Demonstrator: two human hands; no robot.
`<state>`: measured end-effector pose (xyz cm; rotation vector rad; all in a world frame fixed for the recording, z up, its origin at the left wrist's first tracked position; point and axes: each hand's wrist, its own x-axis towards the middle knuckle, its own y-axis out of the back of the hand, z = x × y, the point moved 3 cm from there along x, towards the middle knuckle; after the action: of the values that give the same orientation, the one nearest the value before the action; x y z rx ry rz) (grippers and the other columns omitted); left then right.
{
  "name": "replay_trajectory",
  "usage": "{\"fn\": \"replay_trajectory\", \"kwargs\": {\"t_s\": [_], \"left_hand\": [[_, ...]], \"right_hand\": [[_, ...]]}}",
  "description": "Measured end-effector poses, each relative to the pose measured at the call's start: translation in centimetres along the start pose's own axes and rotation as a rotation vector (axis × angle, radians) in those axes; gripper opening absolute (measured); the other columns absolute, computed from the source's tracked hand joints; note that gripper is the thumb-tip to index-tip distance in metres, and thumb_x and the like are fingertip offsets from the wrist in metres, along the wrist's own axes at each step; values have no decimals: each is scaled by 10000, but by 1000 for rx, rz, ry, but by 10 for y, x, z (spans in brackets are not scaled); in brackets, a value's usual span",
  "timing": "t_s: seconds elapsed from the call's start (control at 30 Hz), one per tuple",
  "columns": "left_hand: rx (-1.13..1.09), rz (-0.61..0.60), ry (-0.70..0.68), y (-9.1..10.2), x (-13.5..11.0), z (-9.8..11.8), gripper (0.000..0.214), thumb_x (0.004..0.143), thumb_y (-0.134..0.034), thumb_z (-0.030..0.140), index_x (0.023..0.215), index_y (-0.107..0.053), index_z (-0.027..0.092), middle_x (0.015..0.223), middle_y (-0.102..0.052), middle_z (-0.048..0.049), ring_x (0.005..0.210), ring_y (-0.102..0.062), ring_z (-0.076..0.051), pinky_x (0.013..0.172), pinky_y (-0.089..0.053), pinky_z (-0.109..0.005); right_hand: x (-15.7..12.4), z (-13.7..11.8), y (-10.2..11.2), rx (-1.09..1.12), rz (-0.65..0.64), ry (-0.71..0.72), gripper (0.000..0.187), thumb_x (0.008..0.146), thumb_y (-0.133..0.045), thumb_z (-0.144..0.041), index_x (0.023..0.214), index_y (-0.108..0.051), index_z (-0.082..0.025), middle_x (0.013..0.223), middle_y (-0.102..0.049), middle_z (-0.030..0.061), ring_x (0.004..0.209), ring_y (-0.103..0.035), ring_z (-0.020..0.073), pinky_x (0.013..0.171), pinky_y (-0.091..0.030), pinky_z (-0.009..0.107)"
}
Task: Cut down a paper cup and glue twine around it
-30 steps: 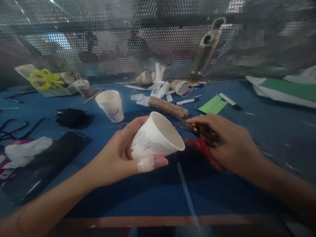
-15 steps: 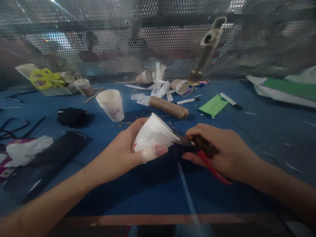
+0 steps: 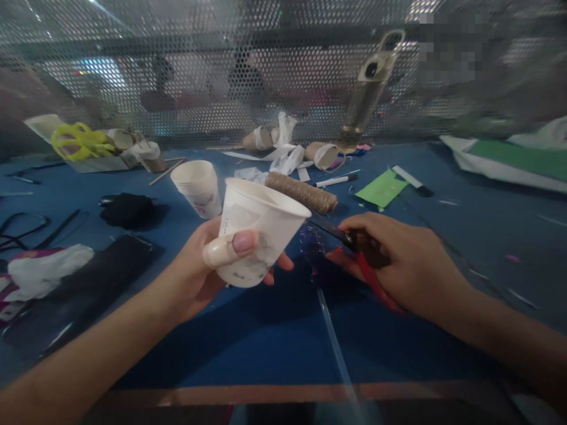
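Observation:
A white paper cup [image 3: 266, 221] is held in my left hand [image 3: 204, 265], tilted a little with its mouth up and its rim toward the right. The thumb, with a plaster around it, presses the cup's near side. My right hand [image 3: 398, 260] grips red-handled scissors [image 3: 374, 277], whose blades point left at the cup's rim; whether they touch it I cannot tell. Under the blades, a dark purple item [image 3: 312, 242] lies on the table beside a clear thin stick [image 3: 334, 336]. Behind the held cup stand stacked paper cups [image 3: 195, 183].
Behind the cup lie a roll of brown twine [image 3: 303, 192], a marker [image 3: 336, 180] and green paper [image 3: 381, 189]. Yellow scissors [image 3: 80, 141] rest in a box at the far left. A clear bottle [image 3: 367, 94] stands at the perforated screen [image 3: 266, 71]. A black pouch [image 3: 84, 289] lies left.
My left hand has turned the cup more upright and raised it, so its mouth shows. The scissors have come off the cup's side and now sit by its rim.

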<state>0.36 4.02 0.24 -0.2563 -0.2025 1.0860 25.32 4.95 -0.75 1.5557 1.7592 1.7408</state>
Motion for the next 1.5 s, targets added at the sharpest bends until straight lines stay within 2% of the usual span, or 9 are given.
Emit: {"fn": "replay_trajectory", "kwargs": {"t_s": [0.27, 0.37, 0.5, 0.63, 0.8, 1.0, 1.13, 1.33, 1.5], "left_hand": [[-103, -223, 91, -5, -3, -2, 554, 835, -808, 498, 1217, -752, 100, 1016, -846, -148, 789, -774, -216, 748, -646, -287], [-93, -195, 72, -4, -3, -1, 551, 781, -867, 497, 1162, -770, 111, 994, -851, -136, 793, -787, -239, 733, -654, -308], [-57, -180, 44, -3, -2, 1, 489, 881, -749, 480, 1196, -745, 105, 1036, -845, -149, 839, -794, -249, 787, -659, -336], [-62, -153, 46, -3, -1, 1, 500, 820, -820, 495, 1138, -771, 112, 997, -852, -147, 793, -797, -253, 724, -664, -319], [-68, -141, 20, -2, 0, 3, 463, 892, -747, 472, 1181, -764, 111, 1009, -847, -118, 807, -781, -210, 770, -659, -277], [-94, -138, -17, 0, 3, 2, 473, 876, -799, 460, 1159, -783, 82, 964, -836, -109, 790, -769, -191, 738, -663, -255], [-100, -134, -6, 1, 3, 0, 493, 869, -811, 472, 1149, -786, 68, 966, -830, -129, 779, -771, -191, 732, -668, -265], [-129, -94, -71, 1, 4, 3, 415, 877, -811, 419, 1108, -779, 75, 1178, -805, -163, 815, -769, -206, 687, -677, -280], [-116, -47, -159, 3, 4, 8, 388, 877, -821, 422, 1099, -741, 114, 1091, -802, -117, 805, -766, -221, 634, -664, -286]], "right_hand": [[-5, 5, -1, -115, -11, 47, 356, 1027, -523, -555, 1093, -666, -236, 962, -789, 96, 719, -734, 269, 560, -457, 367], [-6, 3, -1, -180, 9, 82, 373, 1035, -512, -539, 1106, -685, -216, 930, -780, 100, 712, -725, 277, 538, -417, 363], [-7, 2, 1, -306, 43, 117, 405, 1053, -483, -498, 1159, -696, -170, 930, -776, 117, 712, -720, 281, 527, -376, 363], [-10, 4, 3, -397, 76, 137, 345, 1032, -539, -426, 1186, -696, -161, 946, -775, 109, 735, -724, 272, 522, -342, 352], [-9, 6, 4, -458, 90, 129, 329, 1013, -555, -399, 1204, -695, -170, 958, -772, 100, 714, -700, 251, 496, -315, 338], [-8, 4, 7, -524, 102, 144, 319, 1026, -537, -378, 1209, -677, -158, 948, -762, 89, 683, -689, 223, 476, -309, 316], [-9, 3, 7, -534, 106, 136, 306, 1028, -522, -354, 1209, -674, -159, 941, -754, 76, 694, -704, 237, 480, -298, 318], [-7, 2, 8, -531, 101, 100, 318, 1017, -484, -297, 1206, -690, -145, 997, -779, 122, 743, -742, 296, 488, -324, 352], [-4, 9, 5, -427, 101, 57, 334, 1002, -505, -364, 1173, -698, -151, 1049, -798, 146, 811, -776, 369, 497, -391, 387]]}}
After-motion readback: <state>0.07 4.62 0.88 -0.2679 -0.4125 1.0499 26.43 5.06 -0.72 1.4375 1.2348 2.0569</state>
